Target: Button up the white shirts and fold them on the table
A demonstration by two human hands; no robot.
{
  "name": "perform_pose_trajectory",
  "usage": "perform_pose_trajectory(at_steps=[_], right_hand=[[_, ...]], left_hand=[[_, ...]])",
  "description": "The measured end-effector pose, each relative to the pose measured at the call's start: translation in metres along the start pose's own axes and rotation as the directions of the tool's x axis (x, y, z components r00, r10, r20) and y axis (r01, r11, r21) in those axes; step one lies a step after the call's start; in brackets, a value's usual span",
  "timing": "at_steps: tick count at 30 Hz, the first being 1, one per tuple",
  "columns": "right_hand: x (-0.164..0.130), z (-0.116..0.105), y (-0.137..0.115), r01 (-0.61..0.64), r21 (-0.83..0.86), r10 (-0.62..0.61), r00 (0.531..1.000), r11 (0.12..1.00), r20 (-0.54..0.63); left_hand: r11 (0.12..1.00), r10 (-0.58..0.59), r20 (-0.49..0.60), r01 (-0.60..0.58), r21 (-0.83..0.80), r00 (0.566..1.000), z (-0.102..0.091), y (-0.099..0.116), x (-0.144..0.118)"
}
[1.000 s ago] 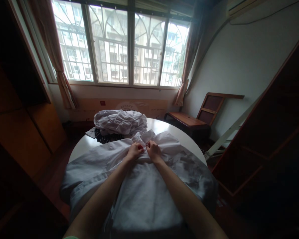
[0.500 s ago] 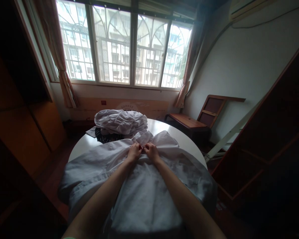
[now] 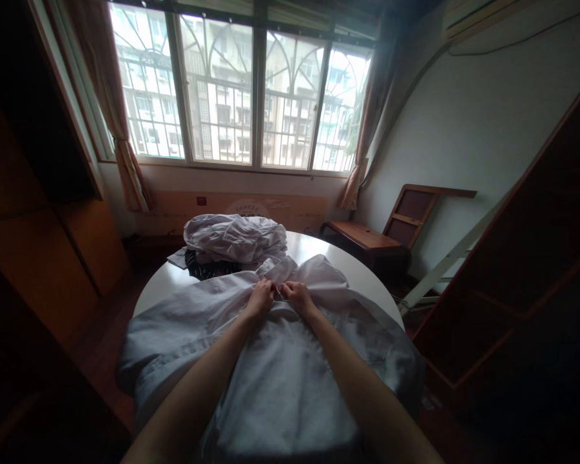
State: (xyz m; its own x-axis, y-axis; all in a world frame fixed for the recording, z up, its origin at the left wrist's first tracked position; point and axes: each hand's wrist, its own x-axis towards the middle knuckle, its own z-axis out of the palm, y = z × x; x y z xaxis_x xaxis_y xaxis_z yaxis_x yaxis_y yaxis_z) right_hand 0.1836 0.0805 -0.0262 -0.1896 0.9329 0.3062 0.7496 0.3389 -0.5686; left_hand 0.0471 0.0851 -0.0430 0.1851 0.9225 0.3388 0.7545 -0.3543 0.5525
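A large white coat [image 3: 285, 380], its collar at the far end, lies spread over the round white table [image 3: 160, 288] and hangs past its edges. Just below the collar, my left hand [image 3: 262, 296] is closed, fingers pinching the coat's front. My right hand [image 3: 297, 295] pinches the fabric close beside it, a small gap between the two hands. Fingertips and the exact bit of cloth in them are partly hidden. Beyond the hands sits a crumpled pile of white garments [image 3: 236, 237], with a dark patterned cloth [image 3: 207, 265] under it.
Behind the table, a long cardboard box [image 3: 174, 203] leans below the barred window. A wooden chair [image 3: 367, 235] stands at the back right, near a pale ladder [image 3: 435, 280]. Dark wooden furniture [image 3: 507, 283] slants along the right side. Cabinets [image 3: 91, 251] line the left.
My hands have moved slightly apart, the right one a little to the right, both still at the coat's front. The pile has not moved.
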Motion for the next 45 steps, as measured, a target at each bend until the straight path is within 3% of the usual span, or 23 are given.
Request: perform_pose_trajectory(at_steps=[6, 13, 20, 25, 30, 36, 39, 41, 43, 45], right_hand=[[0.000, 0.000, 0.002, 0.044, 0.068, -0.042, 0.999, 0.997, -0.028], [0.000, 0.007, 0.005, 0.091, -0.078, -0.093, 0.995, 0.993, -0.025], [0.000, 0.006, -0.007, 0.019, -0.207, -0.012, 0.999, 0.978, 0.037], [-0.002, 0.004, -0.012, 0.039, -0.257, -0.015, 0.995, 0.966, 0.098], [-0.006, 0.010, -0.010, 0.032, -0.324, -0.006, 0.997, 0.946, 0.082], [-0.009, 0.012, -0.012, -0.001, -0.286, 0.014, 0.999, 0.958, 0.043], [-0.008, 0.011, -0.012, 0.001, -0.234, 0.000, 1.000, 0.972, 0.002], [-0.008, 0.011, -0.011, 0.000, -0.181, -0.006, 0.999, 0.984, -0.034], [-0.007, 0.012, -0.009, -0.001, -0.127, -0.009, 0.997, 0.992, -0.078], [-0.006, 0.013, -0.007, 0.013, -0.079, -0.023, 0.992, 0.997, -0.126]], left_hand=[[1.000, 0.023, -0.047, -0.024, -0.019, 0.999, 0.000, 0.004, -0.004], [0.993, 0.035, 0.001, -0.035, -0.112, 0.999, -0.004, -0.003, 0.000], [0.990, -0.026, 0.019, 0.028, -0.140, 0.999, -0.006, -0.001, 0.001], [0.992, -0.056, 0.005, 0.056, -0.112, 0.998, -0.006, 0.002, 0.001], [0.994, -0.082, 0.019, 0.083, -0.069, 0.996, -0.006, 0.003, 0.000], [0.993, -0.109, -0.017, 0.109, -0.044, 0.994, -0.004, 0.006, -0.005], [0.982, -0.127, -0.051, 0.118, -0.148, 0.991, -0.004, 0.006, -0.006], [0.944, -0.148, -0.071, 0.119, -0.308, 0.986, -0.003, 0.005, -0.005], [0.829, -0.201, -0.067, 0.133, -0.543, 0.977, -0.001, 0.004, -0.003], [0.660, -0.255, -0.029, 0.152, -0.736, 0.966, 0.002, 0.001, -0.001]])
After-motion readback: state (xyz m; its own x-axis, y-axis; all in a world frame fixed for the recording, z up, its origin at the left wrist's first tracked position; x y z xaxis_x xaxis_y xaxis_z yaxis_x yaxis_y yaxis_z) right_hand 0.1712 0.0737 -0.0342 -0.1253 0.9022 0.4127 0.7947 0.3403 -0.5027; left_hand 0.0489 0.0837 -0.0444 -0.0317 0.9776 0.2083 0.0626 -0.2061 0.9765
